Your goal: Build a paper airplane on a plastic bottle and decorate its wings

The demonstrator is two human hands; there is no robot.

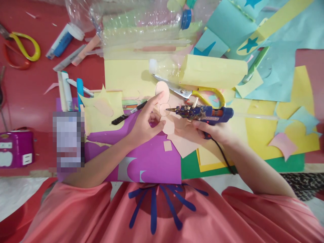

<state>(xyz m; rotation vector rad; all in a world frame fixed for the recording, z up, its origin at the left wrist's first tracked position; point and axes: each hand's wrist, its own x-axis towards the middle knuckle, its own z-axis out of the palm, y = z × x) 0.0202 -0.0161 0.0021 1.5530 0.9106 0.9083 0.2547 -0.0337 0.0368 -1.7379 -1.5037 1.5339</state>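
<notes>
My right hand (214,131) is wrapped round the handle of a blue hot glue gun (220,114), whose body is crusted with dried glue. Its nozzle points left, right by a peach paper cutout (162,90) made of rounded lobes. My left hand (145,123) holds this cutout, index finger along the upper lobe and thumb at the lower one; the other fingers are curled. A clear glue stick (255,116) sticks out of the gun's back. Just beyond the gun lie yellow-handled scissors (186,91), blades partly under paper.
Purple paper (157,162) and a small peach square (167,145) lie in front. A black pen (129,112) rests left of my hand, near a phone (68,141) with a blurred screen. Plastic bottles (141,23) and blue paper pieces (227,20) fill the back. The gun's black cord (224,155) runs toward me.
</notes>
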